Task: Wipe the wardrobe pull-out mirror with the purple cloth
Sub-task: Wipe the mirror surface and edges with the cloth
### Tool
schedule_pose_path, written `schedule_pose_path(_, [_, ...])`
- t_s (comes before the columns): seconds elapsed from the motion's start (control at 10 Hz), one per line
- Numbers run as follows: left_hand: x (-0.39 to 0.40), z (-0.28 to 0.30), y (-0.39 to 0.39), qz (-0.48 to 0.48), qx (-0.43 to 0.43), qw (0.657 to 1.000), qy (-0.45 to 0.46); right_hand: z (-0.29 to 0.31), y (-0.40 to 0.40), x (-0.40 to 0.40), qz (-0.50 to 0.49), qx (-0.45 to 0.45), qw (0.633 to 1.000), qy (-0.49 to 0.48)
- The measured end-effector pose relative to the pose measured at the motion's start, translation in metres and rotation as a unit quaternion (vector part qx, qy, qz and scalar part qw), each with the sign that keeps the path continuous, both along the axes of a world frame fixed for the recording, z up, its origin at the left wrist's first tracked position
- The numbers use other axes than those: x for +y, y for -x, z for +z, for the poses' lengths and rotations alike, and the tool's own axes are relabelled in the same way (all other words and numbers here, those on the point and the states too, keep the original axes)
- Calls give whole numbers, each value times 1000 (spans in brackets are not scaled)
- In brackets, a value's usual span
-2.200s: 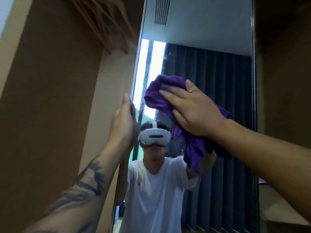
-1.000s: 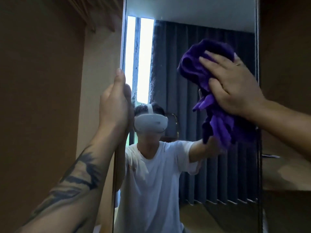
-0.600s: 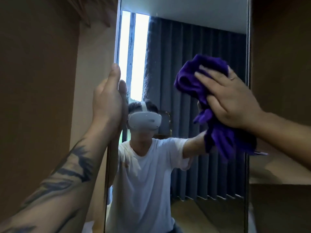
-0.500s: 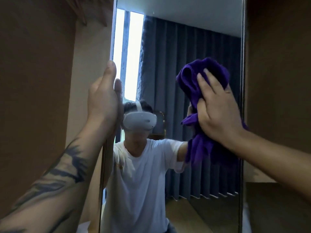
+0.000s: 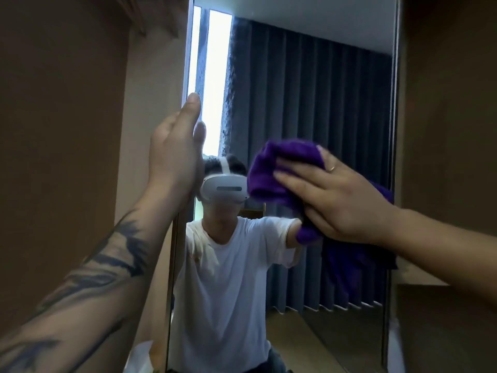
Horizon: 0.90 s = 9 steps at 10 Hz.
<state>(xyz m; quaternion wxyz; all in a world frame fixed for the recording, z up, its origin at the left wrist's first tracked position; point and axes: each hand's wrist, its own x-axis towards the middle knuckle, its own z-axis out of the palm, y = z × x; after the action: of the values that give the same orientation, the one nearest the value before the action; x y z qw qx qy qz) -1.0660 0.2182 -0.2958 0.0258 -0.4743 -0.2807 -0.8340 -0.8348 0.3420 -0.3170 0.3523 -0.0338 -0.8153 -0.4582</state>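
Note:
The tall pull-out mirror (image 5: 309,90) fills the middle of the head view and reflects a person in a white shirt and dark curtains. My right hand (image 5: 336,200) presses the bunched purple cloth (image 5: 271,173) flat against the glass at mid height, fingers straight and spread, pointing left. Part of the cloth hangs down below my wrist. My left hand (image 5: 176,154) holds the mirror's left edge, with the fingers upright along it and the thumb on the glass side.
Brown wardrobe panels stand close on the left (image 5: 59,130) and the right (image 5: 451,103) of the mirror. A pale inner wardrobe wall (image 5: 150,109) lies behind my left hand. A shelf edge (image 5: 422,278) shows at the lower right.
My right hand has swept the cloth down and to the left across the glass, from near the right edge toward the middle. My left hand keeps its hold on the left edge.

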Motion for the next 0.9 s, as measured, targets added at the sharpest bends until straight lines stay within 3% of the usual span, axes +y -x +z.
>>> schedule_pose_path(0.1, [2, 0, 2, 16, 4, 1000, 14, 23, -22, 8, -35, -72, 994, -75])
schedule_pose_path(0.3, [6, -1, 8, 36, 42, 998, 17, 7, -6, -3, -10, 152, 986, 64])
schedule_pose_path(0.4, [1, -3, 5, 2, 33, 999, -12, -8, -7, 0, -2, 32, 999, 10])
schedule_pose_path(0.5, [-6, -2, 2, -45, 25, 999, -11, 30, -34, 15, -49, -30, 996, -61])
schedule_pose_path(0.6, [2, -2, 5, -43, 19, 999, -8, 41, -38, 3, -71, 106, 992, 23])
schedule_pose_path(0.7, [7, -2, 8, -45, -2, 999, 4, 11, -24, 7, -41, 79, 996, 17])
schedule_pose_path(0.8, [7, -2, 9, -36, 3, 999, 3, 13, -32, 6, -49, -90, 993, -65])
schedule_pose_path(0.9, [9, -3, 11, -50, 4, 999, 1, 49, -43, 6, -87, 6, 995, -53])
